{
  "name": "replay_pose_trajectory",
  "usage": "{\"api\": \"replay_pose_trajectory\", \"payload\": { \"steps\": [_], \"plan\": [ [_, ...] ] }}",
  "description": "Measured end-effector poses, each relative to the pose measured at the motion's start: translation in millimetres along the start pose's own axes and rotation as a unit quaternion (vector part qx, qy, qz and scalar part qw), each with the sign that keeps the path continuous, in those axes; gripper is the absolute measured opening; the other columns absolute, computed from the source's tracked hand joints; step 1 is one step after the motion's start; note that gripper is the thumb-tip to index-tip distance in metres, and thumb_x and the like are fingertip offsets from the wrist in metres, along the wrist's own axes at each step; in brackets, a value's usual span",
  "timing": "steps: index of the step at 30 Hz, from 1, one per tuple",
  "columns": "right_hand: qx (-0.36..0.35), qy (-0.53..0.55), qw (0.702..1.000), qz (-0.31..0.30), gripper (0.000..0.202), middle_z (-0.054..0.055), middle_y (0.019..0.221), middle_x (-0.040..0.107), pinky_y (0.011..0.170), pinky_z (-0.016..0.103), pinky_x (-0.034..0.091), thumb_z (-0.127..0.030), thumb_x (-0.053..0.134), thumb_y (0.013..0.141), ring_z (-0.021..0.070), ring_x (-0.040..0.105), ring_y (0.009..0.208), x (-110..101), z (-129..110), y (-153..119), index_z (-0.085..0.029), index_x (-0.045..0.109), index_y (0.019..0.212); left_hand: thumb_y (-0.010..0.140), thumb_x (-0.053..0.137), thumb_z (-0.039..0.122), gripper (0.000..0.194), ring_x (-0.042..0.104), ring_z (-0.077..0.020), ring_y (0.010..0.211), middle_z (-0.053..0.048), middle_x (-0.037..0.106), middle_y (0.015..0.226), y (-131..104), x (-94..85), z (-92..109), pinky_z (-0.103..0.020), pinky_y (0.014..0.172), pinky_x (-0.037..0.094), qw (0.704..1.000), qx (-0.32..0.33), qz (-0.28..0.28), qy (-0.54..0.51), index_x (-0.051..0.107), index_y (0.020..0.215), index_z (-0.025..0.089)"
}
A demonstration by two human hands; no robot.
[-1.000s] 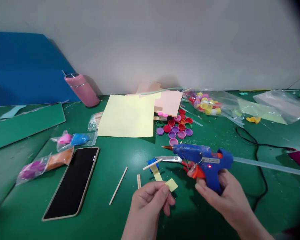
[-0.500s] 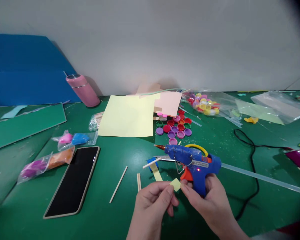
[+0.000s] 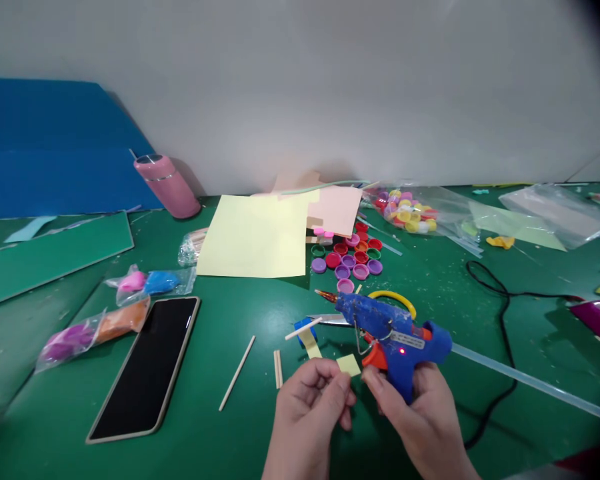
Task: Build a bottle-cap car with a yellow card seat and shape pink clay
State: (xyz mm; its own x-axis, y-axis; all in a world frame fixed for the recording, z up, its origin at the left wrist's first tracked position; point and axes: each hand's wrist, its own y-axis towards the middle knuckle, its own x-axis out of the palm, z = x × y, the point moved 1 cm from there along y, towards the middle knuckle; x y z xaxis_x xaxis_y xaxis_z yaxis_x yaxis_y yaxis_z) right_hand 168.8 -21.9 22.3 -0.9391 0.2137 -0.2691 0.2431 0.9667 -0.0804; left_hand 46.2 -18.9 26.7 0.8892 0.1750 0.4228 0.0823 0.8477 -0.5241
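Between thumb and fingers, my left hand (image 3: 313,410) pinches a small square of pale yellow paper (image 3: 349,365). My right hand (image 3: 415,407) is wrapped round the handle of a blue glue gun (image 3: 397,327), its red light on and its nozzle pointing left. A long clear glue stick (image 3: 525,380) sticks out of the gun's back. Just beyond my left hand lie a blue cap with a yellow paper strip (image 3: 310,343) and a thin wooden stick (image 3: 304,327) across it. Scissors with a yellow handle (image 3: 395,298) are partly hidden behind the gun.
Coloured bottle caps (image 3: 350,260) lie beyond the gun, beside a yellow paper sheet (image 3: 255,237). A phone (image 3: 145,370), bagged clay (image 3: 95,333) and wooden sticks (image 3: 237,373) are to the left. A pink bottle (image 3: 169,187) leans by the wall. A black cord (image 3: 510,333) runs at right.
My right thumb has drawn back from the yellow paper square, which now sits in my left hand alone. The glue gun has shifted slightly right and tilted, its nozzle higher than its back.
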Motion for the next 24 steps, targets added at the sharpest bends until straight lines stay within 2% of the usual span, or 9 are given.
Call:
{"api": "replay_pose_trajectory", "payload": {
  "steps": [4, 6, 8, 10, 14, 17, 21, 24],
  "plan": [
    [0.003, -0.029, 0.998, -0.049, 0.021, 0.001, 0.053, 0.059, 0.044, 0.021, 0.048, -0.035, 0.057, 0.075, 0.0138, 0.056, 0.047, -27.2, 11.6, 3.9, -0.018, 0.056, 0.063, 0.070, 0.063, 0.028, 0.018, 0.044, -0.0069, 0.049, 0.003, 0.051, 0.053, -1.0, -9.0, 11.4, -0.018, 0.049, 0.033, 0.998, 0.030, 0.004, 0.049, 0.054, 0.061, 0.015],
    [-0.001, -0.033, 0.995, -0.095, 0.022, 0.002, 0.059, 0.062, 0.047, 0.022, 0.048, -0.037, 0.056, 0.076, 0.0142, 0.057, 0.052, -42.9, 13.6, 4.9, -0.018, 0.058, 0.065, 0.072, 0.061, 0.030, 0.019, 0.042, -0.0073, 0.050, 0.004, 0.049, 0.053, -0.5, -16.8, 16.2, -0.018, 0.049, 0.033, 0.996, 0.044, 0.009, 0.082, 0.053, 0.061, 0.016],
    [0.010, -0.034, 0.987, -0.154, 0.021, 0.001, 0.058, 0.061, 0.047, 0.022, 0.048, -0.038, 0.052, 0.079, 0.0135, 0.056, 0.050, -54.6, 13.3, 3.4, -0.019, 0.060, 0.076, 0.072, 0.061, 0.031, 0.020, 0.041, -0.0072, 0.050, 0.005, 0.047, 0.052, 0.3, -25.3, 19.3, -0.018, 0.048, 0.032, 0.992, 0.059, 0.019, 0.114, 0.054, 0.061, 0.016],
    [0.023, -0.055, 0.983, -0.172, 0.023, 0.000, 0.057, 0.059, 0.046, 0.021, 0.047, -0.039, 0.050, 0.080, 0.0127, 0.054, 0.048, -61.3, 11.1, -0.2, -0.019, 0.062, 0.083, 0.071, 0.061, 0.031, 0.019, 0.040, -0.0070, 0.049, 0.005, 0.046, 0.052, 0.7, -32.5, 21.1, -0.018, 0.047, 0.032, 0.988, 0.067, 0.031, 0.137, 0.056, 0.061, 0.016],
    [-0.001, -0.127, 0.985, -0.116, 0.025, -0.002, 0.051, 0.053, 0.039, 0.019, 0.042, -0.044, 0.055, 0.074, 0.0115, 0.048, 0.043, -60.6, 2.9, -6.9, -0.022, 0.064, 0.075, 0.070, 0.061, 0.031, 0.018, 0.039, -0.0069, 0.048, 0.005, 0.046, 0.050, -0.1, -38.2, 23.7, -0.018, 0.046, 0.031, 0.985, 0.067, 0.053, 0.149, 0.057, 0.061, 0.015],
    [-0.046, -0.163, 0.979, -0.117, 0.025, -0.001, 0.052, 0.055, 0.036, 0.019, 0.040, -0.047, 0.056, 0.072, 0.0113, 0.047, 0.040, -52.5, -5.1, -7.9, -0.023, 0.066, 0.073, 0.070, 0.061, 0.030, 0.018, 0.039, -0.0072, 0.048, 0.004, 0.047, 0.050, -0.6, -36.4, 25.7, -0.018, 0.047, 0.032, 0.984, 0.069, 0.056, 0.151, 0.058, 0.061, 0.015],
    [-0.089, -0.194, 0.970, -0.119, 0.024, 0.000, 0.050, 0.058, 0.045, 0.022, 0.047, -0.047, 0.056, 0.072, 0.0144, 0.053, 0.043, -43.3, -14.8, -5.8, -0.026, 0.068, 0.073, 0.070, 0.060, 0.030, 0.018, 0.039, -0.0076, 0.049, 0.004, 0.047, 0.050, -0.3, -34.7, 26.6, -0.018, 0.047, 0.032, 0.982, 0.078, 0.051, 0.164, 0.060, 0.060, 0.014],
    [-0.090, -0.199, 0.969, -0.118, 0.025, 0.003, 0.059, 0.065, 0.052, 0.024, 0.052, -0.046, 0.056, 0.071, 0.0186, 0.062, 0.055, -40.1, -18.7, -4.5, -0.024, 0.068, 0.069, 0.070, 0.060, 0.031, 0.018, 0.038, -0.0079, 0.049, 0.004, 0.047, 0.050, -0.4, -35.5, 26.4, -0.018, 0.047, 0.031, 0.980, 0.083, 0.044, 0.177, 0.061, 0.061, 0.015]
  ]
}}
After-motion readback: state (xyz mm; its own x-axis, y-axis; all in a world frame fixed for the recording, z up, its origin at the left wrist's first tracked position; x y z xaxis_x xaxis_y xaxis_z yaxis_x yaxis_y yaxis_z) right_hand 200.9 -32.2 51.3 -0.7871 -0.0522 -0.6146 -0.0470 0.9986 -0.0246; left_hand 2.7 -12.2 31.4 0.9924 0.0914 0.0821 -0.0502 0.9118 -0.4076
